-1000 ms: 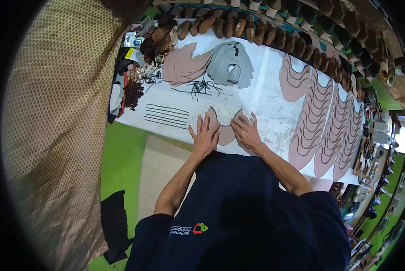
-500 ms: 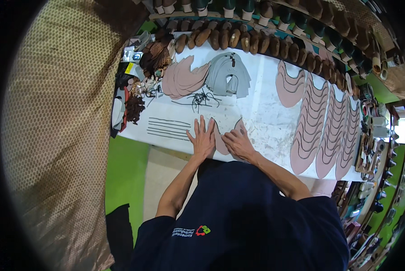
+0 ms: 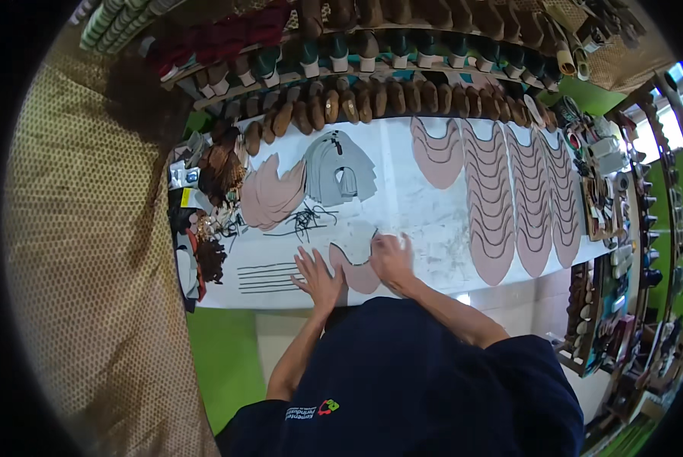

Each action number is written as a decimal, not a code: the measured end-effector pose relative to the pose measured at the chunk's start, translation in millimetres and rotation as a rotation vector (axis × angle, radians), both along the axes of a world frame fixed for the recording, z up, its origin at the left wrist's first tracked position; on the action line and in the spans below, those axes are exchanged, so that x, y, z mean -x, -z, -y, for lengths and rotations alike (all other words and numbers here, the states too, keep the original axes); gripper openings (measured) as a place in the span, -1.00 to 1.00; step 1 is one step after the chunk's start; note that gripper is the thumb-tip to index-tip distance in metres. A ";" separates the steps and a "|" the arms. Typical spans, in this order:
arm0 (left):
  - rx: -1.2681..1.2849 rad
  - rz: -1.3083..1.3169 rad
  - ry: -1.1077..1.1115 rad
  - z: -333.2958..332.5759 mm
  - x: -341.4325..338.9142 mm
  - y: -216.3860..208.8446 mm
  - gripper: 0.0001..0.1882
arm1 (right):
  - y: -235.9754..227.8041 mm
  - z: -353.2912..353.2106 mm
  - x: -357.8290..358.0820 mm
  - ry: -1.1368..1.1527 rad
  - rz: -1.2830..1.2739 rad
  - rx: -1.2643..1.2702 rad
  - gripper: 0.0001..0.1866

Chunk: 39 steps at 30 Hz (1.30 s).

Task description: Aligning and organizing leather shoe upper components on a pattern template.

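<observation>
A pink, U-shaped shoe upper piece [image 3: 360,278] with a dark strip along its inner curve lies flat near the table's front edge. My left hand [image 3: 320,283] rests with fingers spread at the piece's left side, its thumb touching the lower left edge. At the right arm of the piece is my right hand [image 3: 393,263], its fingers curled and partly blurred. A dark tip pokes out by these fingertips; what they pinch is hidden. Several thin dark strips [image 3: 267,279] lie in parallel rows left of my left hand.
A tangle of dark strips [image 3: 311,221] lies beyond my hands. Behind it are fanned stacks of pink pieces [image 3: 269,196] and grey pieces [image 3: 330,169]. Overlapping rows of edged pink pieces [image 3: 491,263] cover the table's right. Brown shoe lasts [image 3: 364,100] line the back; scraps [image 3: 213,259] crowd the left.
The view has tilted, so the table sits lower in the picture. More of the pink piece shows between my hands. My right hand has shifted along its right arm, with fingers more curled.
</observation>
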State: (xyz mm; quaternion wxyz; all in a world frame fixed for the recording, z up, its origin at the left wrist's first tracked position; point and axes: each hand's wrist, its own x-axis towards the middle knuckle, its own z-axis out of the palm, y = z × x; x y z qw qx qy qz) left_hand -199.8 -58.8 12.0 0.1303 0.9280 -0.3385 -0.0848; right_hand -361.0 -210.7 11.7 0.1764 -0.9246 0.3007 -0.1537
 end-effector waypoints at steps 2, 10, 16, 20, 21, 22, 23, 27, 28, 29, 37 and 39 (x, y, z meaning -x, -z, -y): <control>-0.044 -0.028 0.017 -8.5 -0.1 5.0 -0.17 | -3.7 0.5 14.2 0.084 -0.022 -0.007 -0.50; 0.029 -0.185 -0.014 -3.0 10.8 6.1 -0.54 | 12.9 -14.4 26.9 0.152 -0.073 -0.030 -0.56; 0.180 -0.248 -0.222 0.3 -0.7 19.0 -0.71 | -0.5 -5.6 20.1 0.324 0.087 -0.204 -0.83; 0.202 -0.298 -0.141 20.4 8.7 16.0 -0.71 | -0.3 11.3 38.9 0.394 0.142 -0.188 -0.84; 0.196 -0.328 -0.127 26.3 12.4 17.1 -0.72 | -0.3 16.3 46.2 0.442 0.176 -0.185 -0.86; 0.220 -0.326 -0.103 33.3 18.2 18.9 -0.74 | -0.3 21.3 54.1 0.491 0.209 -0.181 -0.87; 0.227 -0.322 -0.104 38.6 23.4 20.7 -0.74 | -1.9 26.2 60.0 0.486 0.215 -0.176 -0.87; 0.254 -0.350 0.005 77.1 48.3 24.8 -0.78 | -5.3 52.2 92.4 0.578 0.195 -0.135 -0.88; 0.233 -0.357 0.058 91.2 54.1 24.6 -0.78 | -5.5 60.5 101.9 0.610 0.183 -0.135 -0.88; 0.211 -0.364 0.108 105.9 60.0 23.2 -0.79 | -5.0 69.5 111.0 0.640 0.170 -0.136 -0.89; 0.219 -0.339 0.192 221.2 69.1 21.7 -0.83 | -6.3 158.8 142.8 0.696 0.175 -0.118 -0.82; 0.225 -0.352 0.184 242.3 67.5 23.4 -0.83 | -7.4 180.7 140.4 0.714 0.168 -0.144 -0.82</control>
